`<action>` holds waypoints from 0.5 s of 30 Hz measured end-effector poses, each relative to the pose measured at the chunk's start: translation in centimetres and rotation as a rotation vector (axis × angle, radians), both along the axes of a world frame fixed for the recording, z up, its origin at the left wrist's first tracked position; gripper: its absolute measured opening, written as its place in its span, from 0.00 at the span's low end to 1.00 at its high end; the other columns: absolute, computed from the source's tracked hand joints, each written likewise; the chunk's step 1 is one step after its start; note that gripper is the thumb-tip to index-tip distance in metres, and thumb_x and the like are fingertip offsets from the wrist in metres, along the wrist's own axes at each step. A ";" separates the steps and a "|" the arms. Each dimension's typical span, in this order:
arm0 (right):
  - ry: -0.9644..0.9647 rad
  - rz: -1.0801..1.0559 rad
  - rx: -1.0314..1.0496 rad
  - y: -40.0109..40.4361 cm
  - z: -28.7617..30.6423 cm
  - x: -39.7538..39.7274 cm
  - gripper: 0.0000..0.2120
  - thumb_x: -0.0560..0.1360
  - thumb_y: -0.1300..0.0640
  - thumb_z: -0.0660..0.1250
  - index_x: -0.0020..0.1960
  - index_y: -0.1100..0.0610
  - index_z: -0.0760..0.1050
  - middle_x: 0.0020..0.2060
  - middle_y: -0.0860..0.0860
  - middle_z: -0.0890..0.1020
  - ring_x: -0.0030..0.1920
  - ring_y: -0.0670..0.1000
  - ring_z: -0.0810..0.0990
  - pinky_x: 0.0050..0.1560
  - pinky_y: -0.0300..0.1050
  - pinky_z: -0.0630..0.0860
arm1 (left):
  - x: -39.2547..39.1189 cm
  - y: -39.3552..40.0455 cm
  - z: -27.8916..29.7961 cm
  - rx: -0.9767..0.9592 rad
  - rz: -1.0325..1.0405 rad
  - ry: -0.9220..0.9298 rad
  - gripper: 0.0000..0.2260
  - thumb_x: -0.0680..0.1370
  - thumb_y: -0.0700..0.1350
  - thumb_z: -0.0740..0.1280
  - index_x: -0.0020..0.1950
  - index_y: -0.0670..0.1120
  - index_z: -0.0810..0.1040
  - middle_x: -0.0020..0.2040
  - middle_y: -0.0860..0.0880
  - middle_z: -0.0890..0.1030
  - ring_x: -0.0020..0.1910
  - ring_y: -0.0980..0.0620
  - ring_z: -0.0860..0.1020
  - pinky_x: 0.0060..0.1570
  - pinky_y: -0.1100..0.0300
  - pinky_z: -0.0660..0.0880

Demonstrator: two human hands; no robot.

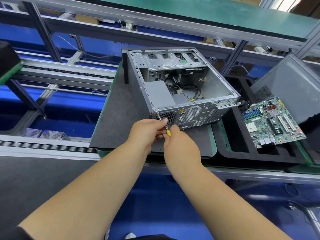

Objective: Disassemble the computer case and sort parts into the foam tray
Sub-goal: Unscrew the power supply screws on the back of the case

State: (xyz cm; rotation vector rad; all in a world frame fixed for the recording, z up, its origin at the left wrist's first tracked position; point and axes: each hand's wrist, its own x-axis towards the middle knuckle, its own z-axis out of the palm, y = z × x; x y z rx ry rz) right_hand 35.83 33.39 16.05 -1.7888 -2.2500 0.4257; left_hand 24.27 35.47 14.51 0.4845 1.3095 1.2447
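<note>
Currently the computer case (174, 87) is lying on its side, open face up, on a dark foam mat (119, 118) on the counter, its rear panel facing the near edge. Inside, a grey power supply (158, 94) is sitting at the left rear corner, with loose cables (188, 90) trailing across the floor of the case and drive bays (170, 58) running along the far end.

A screwdriver (163, 124) is angling up to the upper left corner of the rear panel, tip at a screw (158, 114) beside the honeycomb vent. The left hand (149, 131) is pinching the metal shaft between thumb and curled fingers. The right hand (180, 144) is wrapping its grip around the yellow handle, fingers closed on it; only a little of the handle is showing.

Just beside the mat, toward the right edge of the counter, a black foam tray (242, 153) is holding a green motherboard (271, 122) lying tilted across its compartments. A grey side panel (292, 87) is leaning behind the tray, at the far right.

Roller conveyor rails (48, 146) are running along the left side, and a green shelf (190, 13) is spanning the far edge overhead.
</note>
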 end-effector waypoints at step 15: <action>1.557 -0.217 -1.232 0.6 0.1 1.0 0.18 0.84 0.50 0.52 0.45 0.59 0.73 0.22 0.50 0.66 0.18 0.45 0.59 0.18 0.37 0.56 | -0.2 0.1 0.4 -0.011 0.020 -0.005 0.06 0.76 0.41 0.71 0.42 0.40 0.82 0.32 0.49 0.82 0.27 0.56 0.75 0.30 0.65 0.72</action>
